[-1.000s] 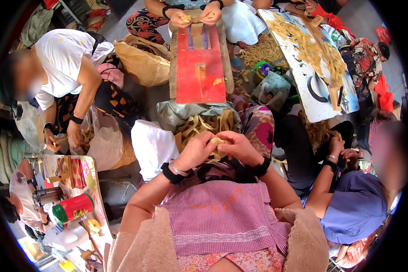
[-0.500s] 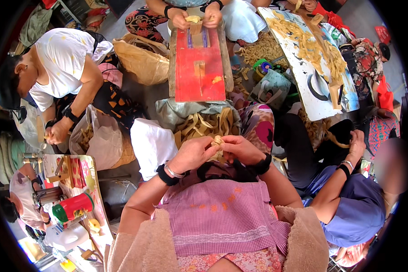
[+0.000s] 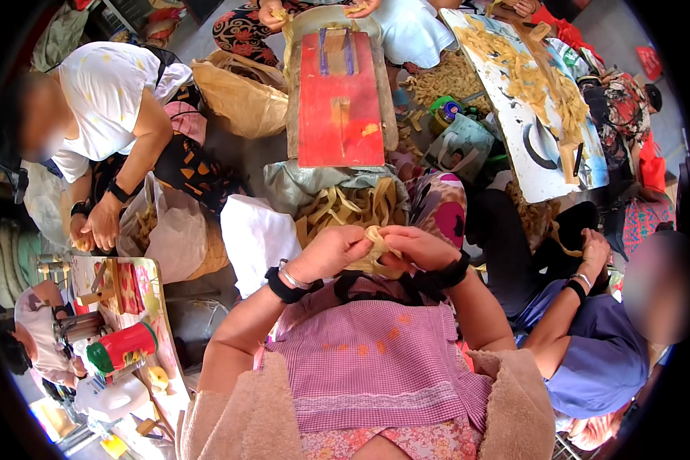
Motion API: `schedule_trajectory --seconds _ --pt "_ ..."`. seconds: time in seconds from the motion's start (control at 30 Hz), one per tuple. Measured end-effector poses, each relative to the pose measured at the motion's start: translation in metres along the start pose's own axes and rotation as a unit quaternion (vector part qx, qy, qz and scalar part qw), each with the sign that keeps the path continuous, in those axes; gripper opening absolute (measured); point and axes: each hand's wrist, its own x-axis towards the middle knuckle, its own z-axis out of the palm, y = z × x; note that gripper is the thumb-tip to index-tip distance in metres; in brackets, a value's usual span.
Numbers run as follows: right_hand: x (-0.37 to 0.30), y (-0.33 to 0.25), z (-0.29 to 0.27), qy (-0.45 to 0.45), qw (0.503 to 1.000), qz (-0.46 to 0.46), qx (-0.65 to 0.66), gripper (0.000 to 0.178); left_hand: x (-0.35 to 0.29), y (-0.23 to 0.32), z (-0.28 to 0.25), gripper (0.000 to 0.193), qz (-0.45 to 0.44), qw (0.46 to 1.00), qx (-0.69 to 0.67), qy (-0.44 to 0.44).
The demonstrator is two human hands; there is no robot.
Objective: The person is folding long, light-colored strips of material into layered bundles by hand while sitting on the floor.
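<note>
Above my lap, my left hand point(image 3: 332, 251) and my right hand point(image 3: 421, 247) pinch a pale yellow, soft-looking strip point(image 3: 375, 242) between their fingertips. The strip is bunched or looped in the gap between the hands, and part of it hangs below the fingers. I cannot make out its material. Just beyond my hands, a greyish plastic sack point(image 3: 283, 188) lies open, filled with long tan strips point(image 3: 349, 205) of similar look. A checked pink apron point(image 3: 368, 360) covers my lap.
A red board point(image 3: 341, 107) with wooden blocks stands ahead, a person's hands beyond it. At right, a white table point(image 3: 513, 77) carries tan strips; a co-worker in blue point(image 3: 598, 353) sits near. At left are a person in white point(image 3: 111, 92) and a table with a red jar point(image 3: 122, 347).
The strip between my fingers shows larger and looser than before, and my hands have shifted slightly. Across the red board, the other person's hands have moved apart and back, each with a yellow piece.
</note>
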Motion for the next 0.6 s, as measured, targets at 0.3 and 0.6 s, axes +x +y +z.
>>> schedule_trajectory --seconds 0.3,0.6 --pt "-0.004 -0.011 -0.02 0.04 0.995 0.06 -0.072 0.012 -0.007 -0.039 -0.023 0.023 -0.152 0.945 -0.289 0.006" --pt "0.007 -0.007 -0.015 0.018 0.998 0.042 0.031 0.012 -0.015 -0.015 -0.01 0.019 -0.132 0.896 -0.42 -0.05"
